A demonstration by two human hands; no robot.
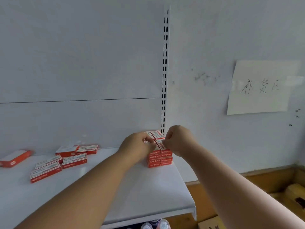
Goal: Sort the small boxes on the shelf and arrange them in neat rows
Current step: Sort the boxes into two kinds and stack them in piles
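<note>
Now both hands are working atop the neat stack of small red-and-white cardboard boxes (pixel 158 153) beside the white slotted upright (pixel 165 76): left hand (pixel 137 147) and right hand (pixel 177 139) each pinching a top box; loose boxes (pixel 74 160) are lying left of it on the white metal shelf (pixel 148 192).

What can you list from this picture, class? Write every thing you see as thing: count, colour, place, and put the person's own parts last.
stacked boxes: count unclear, four layers show at the front, red and white, right end of the shelf by the upright
loose boxes: about seven, red and white, scattered on the left of the shelf
shelf: one, white, across the lower picture
slotted upright: one, white, behind the stack
paper sign: one, white with handwriting, on the wall at right
bottles: at least two, partly hidden, under the shelf
cardboard cartons: count unclear, brown, lower right
left hand: one, fingers on the stack's top left
right hand: one, fingers pinching at the stack's top right
</note>
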